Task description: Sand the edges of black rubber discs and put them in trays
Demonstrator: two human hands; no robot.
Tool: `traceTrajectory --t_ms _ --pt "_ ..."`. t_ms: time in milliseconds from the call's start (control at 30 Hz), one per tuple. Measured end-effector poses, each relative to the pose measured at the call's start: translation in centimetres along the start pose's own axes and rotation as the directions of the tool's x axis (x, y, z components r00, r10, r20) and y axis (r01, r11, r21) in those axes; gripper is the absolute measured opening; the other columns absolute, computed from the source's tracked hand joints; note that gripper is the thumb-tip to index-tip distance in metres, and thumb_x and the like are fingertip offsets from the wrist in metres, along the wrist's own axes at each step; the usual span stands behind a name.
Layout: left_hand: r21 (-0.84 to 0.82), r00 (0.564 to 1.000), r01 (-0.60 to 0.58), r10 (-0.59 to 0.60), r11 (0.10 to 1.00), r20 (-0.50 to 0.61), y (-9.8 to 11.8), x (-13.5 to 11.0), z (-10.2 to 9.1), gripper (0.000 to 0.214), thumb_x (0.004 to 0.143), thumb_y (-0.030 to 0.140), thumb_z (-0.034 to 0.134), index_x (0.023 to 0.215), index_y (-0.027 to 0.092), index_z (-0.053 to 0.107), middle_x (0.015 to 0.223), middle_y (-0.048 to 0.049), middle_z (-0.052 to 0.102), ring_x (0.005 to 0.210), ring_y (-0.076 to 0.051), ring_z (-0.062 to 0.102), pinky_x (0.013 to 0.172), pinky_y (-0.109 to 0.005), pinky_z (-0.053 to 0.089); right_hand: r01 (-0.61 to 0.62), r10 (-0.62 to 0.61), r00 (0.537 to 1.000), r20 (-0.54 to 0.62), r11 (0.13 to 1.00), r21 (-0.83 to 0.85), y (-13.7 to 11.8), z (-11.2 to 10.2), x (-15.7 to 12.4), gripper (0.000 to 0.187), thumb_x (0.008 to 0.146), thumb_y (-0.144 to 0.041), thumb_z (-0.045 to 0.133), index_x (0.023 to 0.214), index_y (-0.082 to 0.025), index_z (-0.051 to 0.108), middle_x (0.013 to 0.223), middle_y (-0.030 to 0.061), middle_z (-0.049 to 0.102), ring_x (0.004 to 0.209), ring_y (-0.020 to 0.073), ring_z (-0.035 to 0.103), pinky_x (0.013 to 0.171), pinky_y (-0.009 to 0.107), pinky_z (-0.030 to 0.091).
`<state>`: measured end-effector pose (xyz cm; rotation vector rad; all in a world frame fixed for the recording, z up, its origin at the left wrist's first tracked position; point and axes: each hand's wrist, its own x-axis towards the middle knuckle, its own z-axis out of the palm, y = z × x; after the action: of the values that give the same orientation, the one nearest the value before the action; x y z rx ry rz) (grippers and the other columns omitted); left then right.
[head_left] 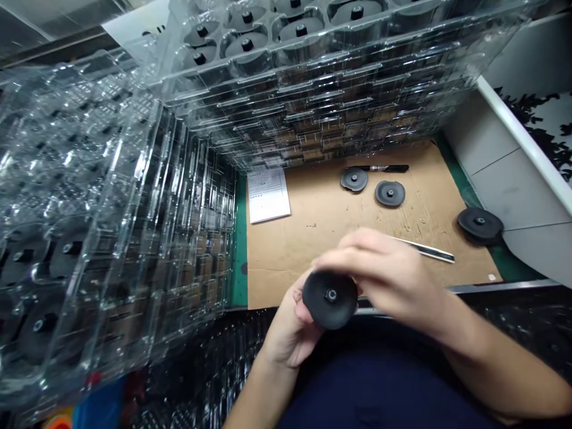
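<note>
A round black disc [325, 310] with a small metal-looking hub at its centre is held near my body. My left hand [290, 325] grips it from the left and beneath, its fingers partly hidden behind the disc. Close over the disc's upper right edge is my right hand [388, 271], fingers bent and smeared by motion. Whether the right hand holds anything small is hidden. On the brown cardboard sheet [299, 250] lie two similar discs, a left one [354, 179] and a right one [390, 193].
Clear plastic trays [313, 83] holding black discs are stacked at the back; more trays [134, 196] stand at the left. A black marker [388, 168], a white paper [268, 196] and a thin strip [431, 251] lie on the cardboard. Another dark disc [480, 225] sits at the right.
</note>
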<state>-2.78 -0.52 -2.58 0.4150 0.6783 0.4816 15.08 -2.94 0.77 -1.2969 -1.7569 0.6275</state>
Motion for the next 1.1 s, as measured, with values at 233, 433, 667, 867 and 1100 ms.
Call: traceTrajectory --t_ms 233,433,667,867,1100 --pt "-0.116 0.995 -0.014 0.025 0.993 0.095 0.4 -0.5 0.4 0.065 0.063 0.05 0.072 0.122 0.026 0.057 0.129 -0.0102 0.057 0.103 -0.029 0.063 0.081 -0.033 0.054 -0.459 0.457 0.888 0.054 0.888 0.027 3.7 1.2 -3.9 0.022 0.092 -0.028 0.047 0.107 -0.028 0.063 0.097 0.0016 0.066 0.087 0.0162 0.062 0.076 0.029 0.049" --pt "-0.129 0.993 -0.002 0.018 0.992 0.12 0.5 -0.4 0.0 0.063 0.063 0.047 0.073 0.121 0.025 0.057 0.134 -0.0105 0.053 0.108 -0.03 0.06 0.08 -0.033 0.055 -0.567 0.536 0.817 0.212 0.815 0.124 4.3 3.8 -7.9 0.024 0.091 -0.035 0.047 0.105 -0.026 0.064 0.099 0.0038 0.069 0.089 0.0195 0.064 0.072 0.032 0.053" --pt "-0.089 0.992 0.015 -0.003 0.996 0.128 0.3 -0.2 0.3 0.058 0.065 0.042 0.075 0.119 0.027 0.058 0.127 -0.0087 0.057 0.108 -0.03 0.06 0.082 -0.035 0.053 -0.485 0.477 0.853 -0.215 0.875 0.017 1.5 0.9 -5.6 0.022 0.088 -0.026 0.052 0.108 -0.027 0.062 0.108 0.0037 0.067 0.096 0.0205 0.062 0.074 0.031 0.05" --pt "0.031 0.992 -0.106 0.108 0.994 -0.06 -0.9 -0.3 0.2 0.071 0.058 0.045 0.079 0.121 0.021 0.058 0.117 -0.0069 0.062 0.105 -0.021 0.058 0.089 -0.027 0.045 0.003 -0.026 0.993 -0.119 0.983 -0.185 -1.3 1.3 -1.9 0.028 0.088 -0.013 0.05 0.113 -0.023 0.059 0.098 0.0017 0.07 0.079 0.015 0.061 0.069 0.032 0.04" --pt "0.02 0.97 -0.206 0.206 0.978 -0.127 -1.5 -0.6 0.2 0.047 0.063 0.039 0.078 0.104 0.02 0.067 0.103 -0.0022 0.066 0.1 -0.018 0.059 0.088 -0.023 0.045 0.098 -0.106 0.994 -0.031 0.975 -0.198 -0.9 1.7 -0.4 0.025 0.092 -0.015 0.043 0.108 -0.02 0.062 0.092 0.0027 0.07 0.073 0.0126 0.059 0.065 0.031 0.033"
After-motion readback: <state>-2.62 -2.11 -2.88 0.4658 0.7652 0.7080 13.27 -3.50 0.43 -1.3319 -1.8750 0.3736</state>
